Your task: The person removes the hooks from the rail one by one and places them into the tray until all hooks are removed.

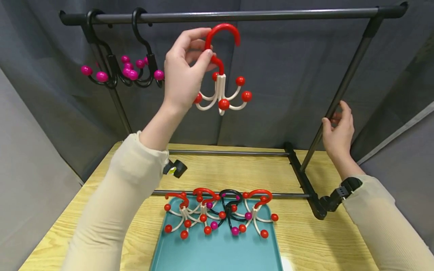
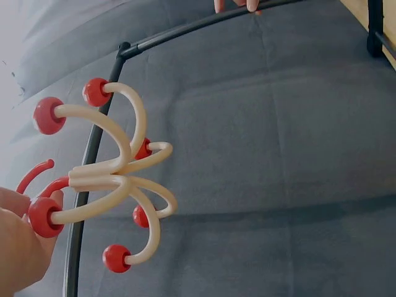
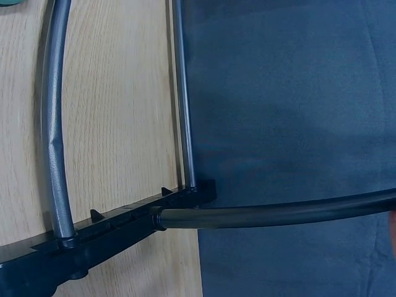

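My left hand (image 1: pixel 184 71) pinches the red hook part of a red-and-white multi-prong hanger (image 1: pixel 220 84), thumb in front and fingers behind. The hanger is upright just below the rail (image 1: pixel 257 15) of a black clothes rack, apart from it. Its cream arms end in red balls, seen close in the left wrist view, where the hanger (image 2: pixel 102 178) lies sideways. At the right, my right hand (image 1: pixel 340 137) holds the rack's slanted side post (image 1: pixel 352 77) between thumb and fingers. Only a sliver of that hand enters the right wrist view.
Two black hangers with magenta balls (image 1: pixel 102 76) hang at the rail's left end. A teal tray (image 1: pixel 217 254) on the wooden table (image 1: pixel 305 237) bears several hangers, red-and-white ones and a black one (image 1: pixel 230 210). The rack's base bars (image 1: pixel 295 195) cross behind it. Grey cloth surrounds the back.
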Demonstrator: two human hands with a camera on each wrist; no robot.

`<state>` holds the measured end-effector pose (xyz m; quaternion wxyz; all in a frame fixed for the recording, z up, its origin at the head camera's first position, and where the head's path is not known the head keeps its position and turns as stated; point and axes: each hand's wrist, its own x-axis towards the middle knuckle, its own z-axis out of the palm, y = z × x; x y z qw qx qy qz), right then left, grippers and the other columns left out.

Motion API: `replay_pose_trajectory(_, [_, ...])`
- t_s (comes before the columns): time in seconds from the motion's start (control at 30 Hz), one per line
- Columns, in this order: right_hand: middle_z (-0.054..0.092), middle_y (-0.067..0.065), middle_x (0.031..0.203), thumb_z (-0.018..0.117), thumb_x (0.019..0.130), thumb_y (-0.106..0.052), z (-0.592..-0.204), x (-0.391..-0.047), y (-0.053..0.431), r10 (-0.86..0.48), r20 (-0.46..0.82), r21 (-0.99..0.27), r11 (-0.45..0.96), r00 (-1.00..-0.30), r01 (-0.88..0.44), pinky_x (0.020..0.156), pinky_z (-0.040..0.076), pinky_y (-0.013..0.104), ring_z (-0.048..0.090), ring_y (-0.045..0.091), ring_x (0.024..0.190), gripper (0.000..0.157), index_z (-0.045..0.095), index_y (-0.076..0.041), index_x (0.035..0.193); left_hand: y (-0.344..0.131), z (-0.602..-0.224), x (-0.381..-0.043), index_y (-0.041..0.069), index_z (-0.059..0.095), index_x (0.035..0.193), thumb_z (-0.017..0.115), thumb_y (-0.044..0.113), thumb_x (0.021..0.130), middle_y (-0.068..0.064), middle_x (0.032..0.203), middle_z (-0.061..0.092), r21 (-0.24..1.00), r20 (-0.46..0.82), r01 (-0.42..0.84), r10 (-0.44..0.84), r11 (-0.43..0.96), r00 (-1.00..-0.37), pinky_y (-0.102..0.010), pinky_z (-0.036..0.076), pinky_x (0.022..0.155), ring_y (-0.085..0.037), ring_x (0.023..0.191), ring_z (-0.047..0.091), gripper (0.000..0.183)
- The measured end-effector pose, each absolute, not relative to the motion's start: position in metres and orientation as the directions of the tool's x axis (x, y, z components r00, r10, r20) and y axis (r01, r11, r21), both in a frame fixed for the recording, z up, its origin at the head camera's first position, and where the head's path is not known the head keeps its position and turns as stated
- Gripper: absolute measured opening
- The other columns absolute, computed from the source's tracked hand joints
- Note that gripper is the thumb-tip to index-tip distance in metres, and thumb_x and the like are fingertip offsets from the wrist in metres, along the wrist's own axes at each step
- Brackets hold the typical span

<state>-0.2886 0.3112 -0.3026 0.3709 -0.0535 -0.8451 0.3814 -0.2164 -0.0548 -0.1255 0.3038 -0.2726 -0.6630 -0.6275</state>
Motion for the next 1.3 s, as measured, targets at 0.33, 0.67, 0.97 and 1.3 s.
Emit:
replay_pose_trajectory(0.33, [0.037, -0.01, 0.102, 0.047, 0.093, -0.023, -0.301, -0.287, 0.309, 0.376, 0.584, -0.686, 0.702, -0.719, -0.19, 0.078, 0.04, 0.024, 0.047, 0.02, 0.101, 0.055, 0.024, -0.036, 0.14, -0.054, -0.158, -0.214, -0.004, 0.055, 0.117, 0.054, -0.006, 0.085, -0.018, 0.097, 0.057, 0.695, 0.719, 0.719, 0.04, -0.014, -0.694, -0.03, 0.052, 0.076, -0.025, 0.086, 0.061, 0.031])
replay_pose_trajectory(0.67, [0.036, -0.011, 0.101, 0.046, 0.093, -0.024, -0.302, -0.287, 0.308, 0.372, 0.573, -0.69, 0.7, -0.731, -0.185, 0.08, 0.041, 0.027, 0.048, 0.021, 0.102, 0.055, 0.022, -0.037, 0.141, -0.048, -0.197, -0.212, -0.003, 0.056, 0.115, 0.056, -0.005, 0.085, -0.017, 0.096, 0.059, 0.69, 0.722, 0.722, 0.101, -0.051, -0.684, -0.033, 0.053, 0.073, -0.025, 0.085, 0.062, 0.03])
replay_pose_trajectory(0.97, [0.038, -0.007, 0.103, 0.046, 0.093, -0.024, -0.302, -0.288, 0.309, 0.369, 0.578, -0.684, 0.705, -0.727, -0.186, 0.079, 0.041, 0.027, 0.048, 0.022, 0.103, 0.055, 0.022, -0.036, 0.141, -0.042, -0.218, -0.198, -0.001, 0.055, 0.119, 0.056, -0.005, 0.085, -0.017, 0.096, 0.058, 0.73, 0.682, 0.677, 0.16, -0.091, -0.714, -0.033, 0.053, 0.073, -0.022, 0.084, 0.062, 0.034])
replay_pose_trajectory(1.3, [0.037, -0.011, 0.101, 0.047, 0.093, -0.023, -0.303, -0.288, 0.311, 0.379, 0.578, -0.687, 0.705, -0.723, -0.179, 0.078, 0.041, 0.024, 0.047, 0.019, 0.101, 0.055, 0.022, -0.037, 0.141, -0.036, -0.245, -0.177, 0.001, 0.06, 0.117, 0.059, 0.0, 0.085, -0.011, 0.094, 0.056, 0.777, 0.616, 0.628, 0.239, -0.032, -0.751, -0.03, 0.052, 0.075, -0.017, 0.083, 0.061, 0.032])
